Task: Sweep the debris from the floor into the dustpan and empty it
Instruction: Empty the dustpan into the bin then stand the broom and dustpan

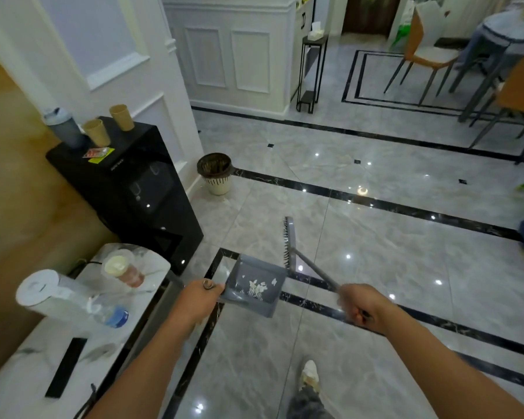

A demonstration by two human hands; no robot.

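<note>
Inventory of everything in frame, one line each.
dustpan: 1, grey, in left hand
debris: few scraps, white, in dustpan
broom: 1, grey, in right hand
bin: 1, white, floor by cabinet
cabinet: 1, black, left
cups: 2, tan, on cabinet
flask: 1, grey, on cabinet
packet: 1, red-green, on cabinet
counter: 1, white marble, lower left
jug: 1, white, on counter
drink: 1, pink, on counter
water bottle: 1, clear, lying on counter
stand: 1, black, far wall
chairs: 2, orange, upper right
table: 1, grey-blue, upper right
shoe: 1, white, bottom centre
left hand: 1, grips dustpan handle
right hand: 1, grips broom handle
</note>
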